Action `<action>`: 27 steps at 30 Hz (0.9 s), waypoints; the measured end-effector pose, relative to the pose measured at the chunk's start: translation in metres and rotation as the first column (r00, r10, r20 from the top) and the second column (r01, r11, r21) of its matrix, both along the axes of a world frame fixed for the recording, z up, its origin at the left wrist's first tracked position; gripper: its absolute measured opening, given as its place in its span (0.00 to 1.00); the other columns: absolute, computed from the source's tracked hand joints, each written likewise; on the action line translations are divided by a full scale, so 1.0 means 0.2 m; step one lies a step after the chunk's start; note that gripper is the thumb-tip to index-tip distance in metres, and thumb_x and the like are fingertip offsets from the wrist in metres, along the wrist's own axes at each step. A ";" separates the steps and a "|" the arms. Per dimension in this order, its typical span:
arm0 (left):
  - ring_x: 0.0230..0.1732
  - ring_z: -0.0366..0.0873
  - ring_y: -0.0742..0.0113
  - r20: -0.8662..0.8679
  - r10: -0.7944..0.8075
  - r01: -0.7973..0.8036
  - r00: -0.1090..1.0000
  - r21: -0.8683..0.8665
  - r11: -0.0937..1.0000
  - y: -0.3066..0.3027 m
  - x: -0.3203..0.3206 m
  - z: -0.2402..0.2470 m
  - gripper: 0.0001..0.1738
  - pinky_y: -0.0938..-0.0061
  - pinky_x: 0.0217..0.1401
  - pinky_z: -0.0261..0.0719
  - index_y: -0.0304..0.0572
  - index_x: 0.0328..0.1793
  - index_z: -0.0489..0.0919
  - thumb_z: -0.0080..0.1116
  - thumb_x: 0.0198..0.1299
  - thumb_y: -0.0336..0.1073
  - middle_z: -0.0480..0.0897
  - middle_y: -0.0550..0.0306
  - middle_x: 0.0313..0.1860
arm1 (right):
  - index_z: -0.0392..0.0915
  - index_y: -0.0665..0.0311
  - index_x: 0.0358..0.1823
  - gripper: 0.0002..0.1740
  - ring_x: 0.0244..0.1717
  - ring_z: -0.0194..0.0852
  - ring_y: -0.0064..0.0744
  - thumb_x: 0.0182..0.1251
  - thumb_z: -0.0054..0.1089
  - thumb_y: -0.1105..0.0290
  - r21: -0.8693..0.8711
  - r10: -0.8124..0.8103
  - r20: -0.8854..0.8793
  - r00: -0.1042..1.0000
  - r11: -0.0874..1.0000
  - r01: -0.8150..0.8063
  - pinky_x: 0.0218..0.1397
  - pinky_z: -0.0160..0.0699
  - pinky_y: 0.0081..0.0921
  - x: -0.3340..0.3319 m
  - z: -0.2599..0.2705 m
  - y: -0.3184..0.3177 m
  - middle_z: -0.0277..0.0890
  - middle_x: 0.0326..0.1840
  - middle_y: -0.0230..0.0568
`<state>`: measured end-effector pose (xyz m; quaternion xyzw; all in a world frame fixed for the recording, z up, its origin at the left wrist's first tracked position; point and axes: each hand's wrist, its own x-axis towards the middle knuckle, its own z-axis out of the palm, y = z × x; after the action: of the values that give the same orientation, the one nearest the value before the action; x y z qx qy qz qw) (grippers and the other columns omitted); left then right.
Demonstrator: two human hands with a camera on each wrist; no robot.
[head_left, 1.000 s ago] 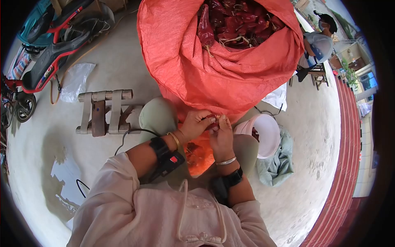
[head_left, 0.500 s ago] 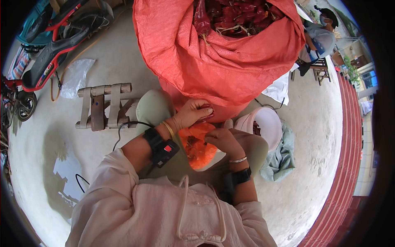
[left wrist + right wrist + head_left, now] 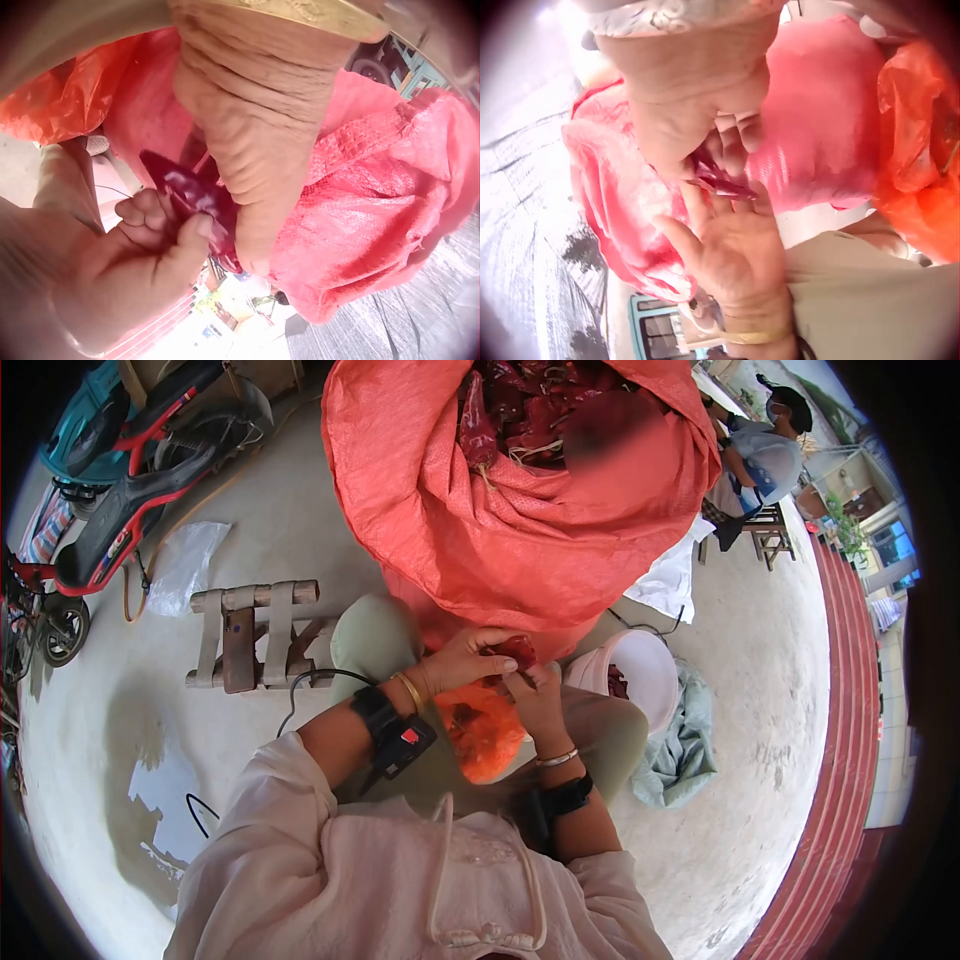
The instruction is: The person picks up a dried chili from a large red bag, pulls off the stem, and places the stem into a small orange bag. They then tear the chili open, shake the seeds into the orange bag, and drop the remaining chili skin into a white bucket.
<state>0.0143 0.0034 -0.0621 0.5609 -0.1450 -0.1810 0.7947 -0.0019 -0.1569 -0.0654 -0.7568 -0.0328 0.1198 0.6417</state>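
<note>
A glossy dried red chili pepper [image 3: 520, 651] is between my two hands, over my lap and in front of the red woven sack [image 3: 420, 500]. In the right wrist view, my left hand [image 3: 739, 251] lies palm up, thumb spread, its straight fingers behind the pepper [image 3: 718, 181]. My right hand [image 3: 540, 705] pinches the pepper with thumb and fingers, as the left wrist view shows. Part of the pepper is hidden by the fingers. Under the hands an orange plastic bag [image 3: 485, 735] rests in my lap. More dried chilies [image 3: 540, 410] fill the sack's mouth.
A pinkish bucket [image 3: 655, 665] with some red pieces stands right, beside a crumpled green sack [image 3: 675, 760]. On the left, a wooden stool [image 3: 290, 600] bears a phone [image 3: 239, 650]; a red-black scooter [image 3: 115, 525] is farther off. Another person [image 3: 765, 455] sits back right.
Half a second ago my right hand was drawn back over the orange bag while the left held the pepper. Now the right hand is back at the pepper. A dark blur has appeared over the sack.
</note>
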 end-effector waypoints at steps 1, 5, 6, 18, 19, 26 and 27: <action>0.41 0.72 0.78 0.025 0.043 -0.042 0.999 -0.057 0.997 -0.01 -0.01 0.00 0.18 0.79 0.47 0.71 0.35 0.54 0.73 0.53 0.58 0.35 0.77 0.62 0.41 | 0.75 0.69 0.32 0.10 0.21 0.67 0.18 0.57 0.58 0.68 0.139 -0.087 -0.029 0.996 0.986 0.091 0.25 0.67 0.16 0.00 0.00 -0.03 0.74 0.22 0.33; 0.43 0.72 0.75 0.042 0.054 -0.054 0.998 -0.002 0.999 0.01 0.01 -0.04 0.20 0.77 0.52 0.69 0.35 0.56 0.72 0.51 0.59 0.38 0.77 0.60 0.42 | 0.74 0.64 0.35 0.09 0.19 0.67 0.20 0.59 0.56 0.66 0.553 -0.426 -0.124 0.896 0.720 0.419 0.23 0.65 0.15 0.09 0.05 -0.24 0.73 0.22 0.33; 0.42 0.72 0.76 0.032 0.034 -0.034 0.999 0.004 0.999 0.02 0.00 -0.04 0.20 0.78 0.50 0.70 0.35 0.55 0.72 0.52 0.59 0.37 0.77 0.61 0.40 | 0.73 0.63 0.37 0.09 0.19 0.67 0.20 0.60 0.55 0.66 0.624 -0.510 -0.140 0.849 0.620 0.476 0.22 0.64 0.15 0.11 0.07 -0.30 0.72 0.22 0.32; 0.30 0.75 0.72 0.714 0.296 -0.624 0.635 0.248 0.741 0.12 0.03 0.53 0.08 0.78 0.33 0.73 0.35 0.40 0.78 0.56 0.53 0.25 0.79 0.57 0.33 | 0.72 0.64 0.39 0.08 0.20 0.67 0.20 0.63 0.51 0.69 0.463 -0.422 -0.228 0.877 0.746 0.479 0.21 0.63 0.14 0.14 0.02 -0.29 0.71 0.23 0.31; 0.27 0.76 0.67 0.859 0.318 -0.781 0.401 0.139 0.608 0.16 0.08 0.60 0.07 0.76 0.31 0.73 0.36 0.37 0.78 0.57 0.51 0.24 0.78 0.55 0.32 | 0.73 0.64 0.39 0.07 0.20 0.66 0.20 0.63 0.50 0.70 0.418 -0.438 -0.217 0.872 0.766 0.489 0.21 0.64 0.13 0.14 0.01 -0.26 0.71 0.23 0.31; 0.50 0.68 0.57 0.975 -0.214 -0.996 0.064 0.077 0.053 0.37 0.43 0.86 0.18 0.70 0.51 0.70 0.44 0.40 0.78 0.54 0.39 0.23 0.74 0.56 0.47 | 0.73 0.64 0.40 0.08 0.20 0.64 0.18 0.62 0.50 0.71 0.419 -0.320 -0.151 0.935 0.837 0.353 0.19 0.63 0.15 0.12 -0.03 -0.19 0.69 0.22 0.29; 0.53 0.66 0.57 0.956 -0.287 -0.997 0.059 0.072 0.036 0.38 0.45 0.88 0.19 0.69 0.53 0.68 0.45 0.41 0.78 0.53 0.38 0.23 0.72 0.57 0.49 | 0.73 0.64 0.40 0.07 0.20 0.64 0.18 0.62 0.50 0.71 0.422 -0.312 -0.164 0.936 0.835 0.352 0.19 0.64 0.15 0.11 0.00 -0.18 0.68 0.22 0.29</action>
<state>0.1042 0.0791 0.1140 0.8655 -0.1871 0.4638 0.0270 0.0206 -0.1920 -0.0651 -0.5782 0.1009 0.0291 0.8091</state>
